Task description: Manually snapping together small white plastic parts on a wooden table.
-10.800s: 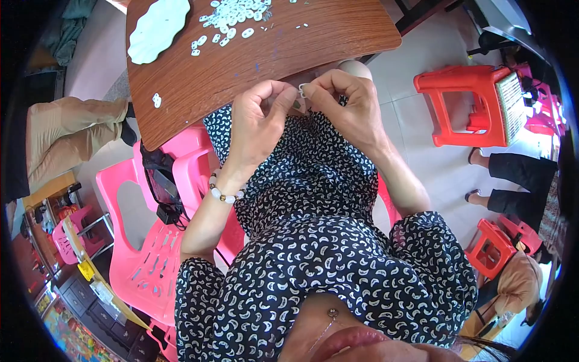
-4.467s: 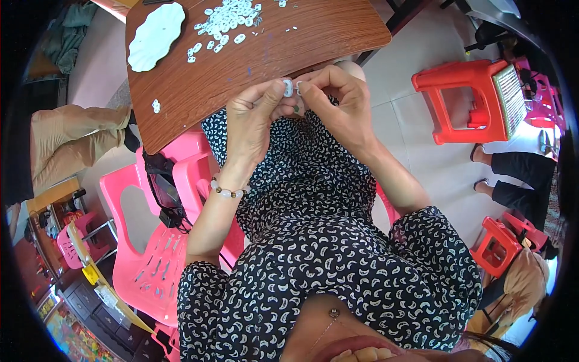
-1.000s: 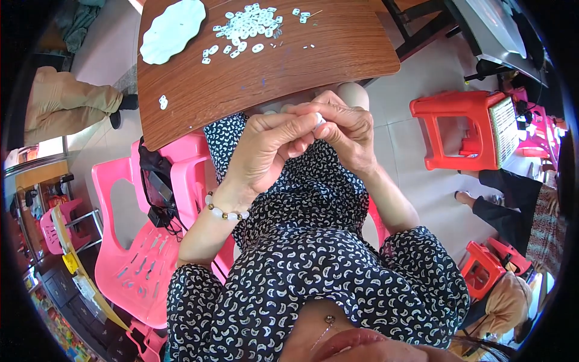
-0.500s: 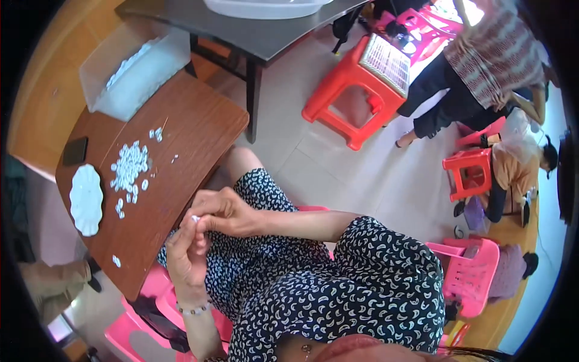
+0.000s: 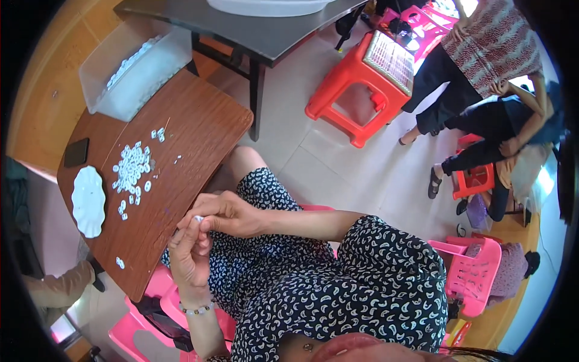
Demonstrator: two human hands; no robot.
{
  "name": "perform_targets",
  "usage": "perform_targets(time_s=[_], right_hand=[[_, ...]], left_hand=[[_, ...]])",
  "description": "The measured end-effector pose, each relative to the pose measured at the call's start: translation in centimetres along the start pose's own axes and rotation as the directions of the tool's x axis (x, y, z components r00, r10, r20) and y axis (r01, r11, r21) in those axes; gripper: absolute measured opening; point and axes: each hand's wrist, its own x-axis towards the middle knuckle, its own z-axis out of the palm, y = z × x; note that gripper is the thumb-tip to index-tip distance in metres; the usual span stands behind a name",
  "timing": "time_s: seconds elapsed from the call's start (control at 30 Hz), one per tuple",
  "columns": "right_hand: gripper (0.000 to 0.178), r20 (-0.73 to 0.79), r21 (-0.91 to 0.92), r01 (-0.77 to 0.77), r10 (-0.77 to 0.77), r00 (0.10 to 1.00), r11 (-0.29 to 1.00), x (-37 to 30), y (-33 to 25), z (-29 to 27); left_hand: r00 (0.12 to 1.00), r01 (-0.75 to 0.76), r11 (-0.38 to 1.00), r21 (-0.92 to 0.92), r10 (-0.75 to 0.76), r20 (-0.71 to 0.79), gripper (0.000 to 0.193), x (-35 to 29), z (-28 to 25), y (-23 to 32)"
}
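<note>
Both hands meet over my lap, just off the near edge of the brown wooden table point(image 5: 163, 217). Between the fingertips is a small white piece point(image 5: 198, 218), mostly covered, so its exact kind is unclear. My right hand point(image 5: 232, 215) pinches it between thumb and finger. From below, my left hand point(image 5: 191, 259), with a beaded bracelet at the wrist, presses thumb and fingers against it. A loose pile of small white oblong pieces point(image 5: 131, 167) lies on the table, with several strays around it. Left of the pile sits a white scalloped dish point(image 5: 88, 202).
A translucent bin point(image 5: 129, 102) with white pieces stands at the table's far end, near a dark flat rectangular object point(image 5: 76, 152). Beyond is a dark table point(image 5: 241, 33). A red stool point(image 5: 356, 90), pink chairs point(image 5: 467, 271) and other people point(image 5: 494, 54) are to the right.
My hands stay together on the small white piece, with only slight finger movement. At the right, a person in dark clothes has come into view beside the standing one. The view has shifted slightly.
</note>
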Motion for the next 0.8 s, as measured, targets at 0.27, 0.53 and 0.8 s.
perform_targets(time_s=[0.27, 0.53, 0.8], right_hand=[[0.032, -0.035, 0.021, -0.021, 0.022, 0.999, 1.000, -0.6, -0.2, 0.1], [0.026, -0.020, 0.137, -0.205, 0.209, 0.978, 0.969, -0.1, 0.2, 0.1], [0.042, 0.001, 0.322, -0.339, 0.357, 0.934, 0.884, 0.4, 0.2, -0.6]], left_hand=[[1.000, 0.022, 1.000, 0.001, -0.022, 0.021, 0.015, -0.5, 0.6, -0.4], [1.000, 0.020, 1.000, -0.020, -0.020, 0.006, 0.020, 0.3, 1.2, -0.2], [0.995, -0.095, 0.994, 0.058, 0.095, 0.011, 0.023, 2.0, -0.5, -0.7]])
